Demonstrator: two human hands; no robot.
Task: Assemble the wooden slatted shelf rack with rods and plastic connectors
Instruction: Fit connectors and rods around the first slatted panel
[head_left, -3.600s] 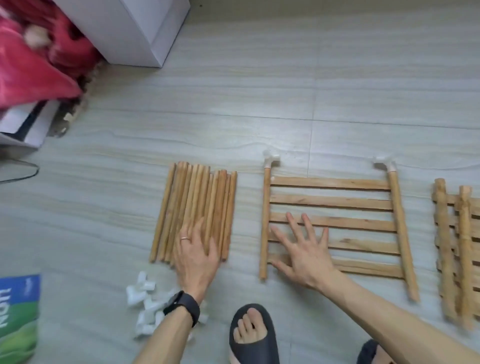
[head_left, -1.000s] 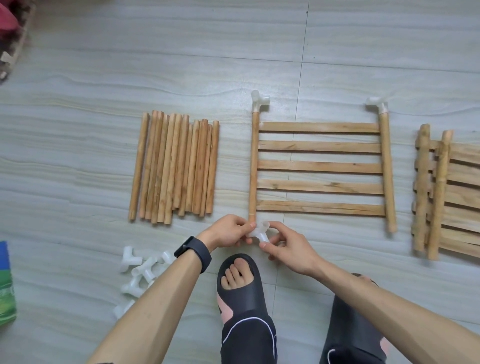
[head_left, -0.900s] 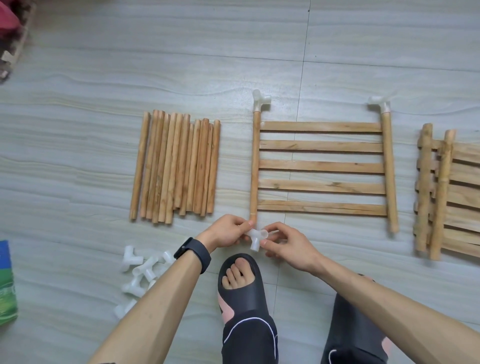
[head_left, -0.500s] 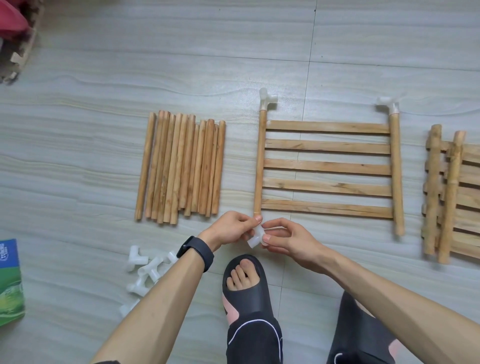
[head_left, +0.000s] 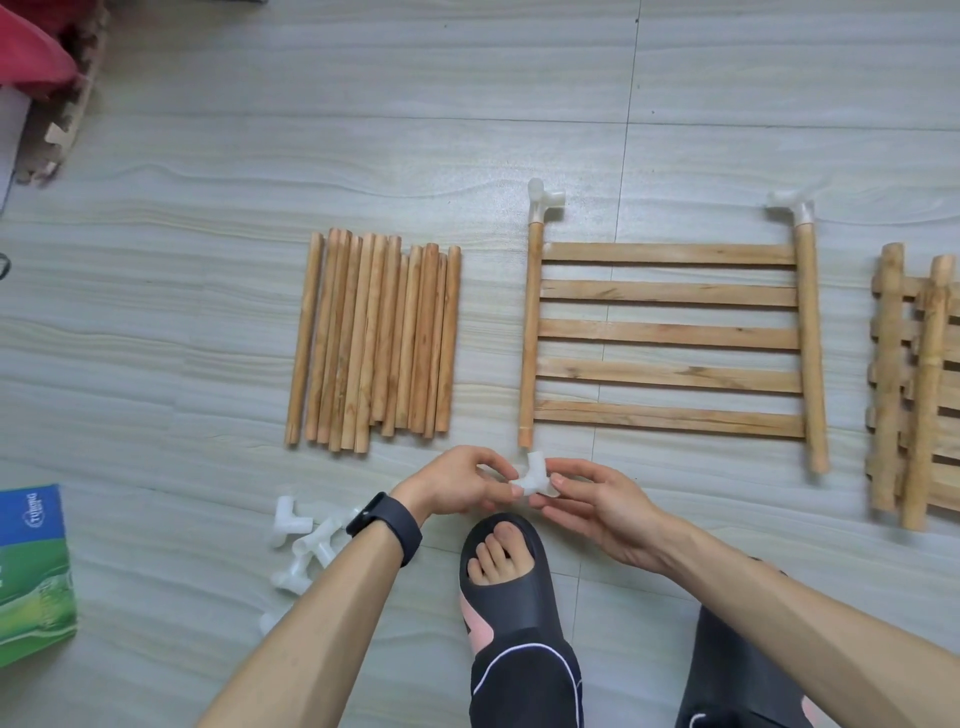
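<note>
White plastic connector (head_left: 532, 473) was held above floor (head_left: 208, 156), just near of slatted panel (head_left: 670, 332) left rail's near end. Left hand (head_left: 457, 480) fingers curled, pinching its left side; right hand (head_left: 597, 504) fingers pinching its right side. Loose rods (head_left: 374, 338) lay left of panel. Spare connectors (head_left: 301, 540) lay near-left. Stacked panels (head_left: 914, 384) lay far right.

left hand (head_left: 457, 483): fingers pinch connector (head_left: 533, 474) | right hand (head_left: 597, 501): fingers pinch connector, opposite side

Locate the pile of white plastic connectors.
White plastic connectors lie lower left in the head view, beside the left wrist, below the round wooden rods.
</note>
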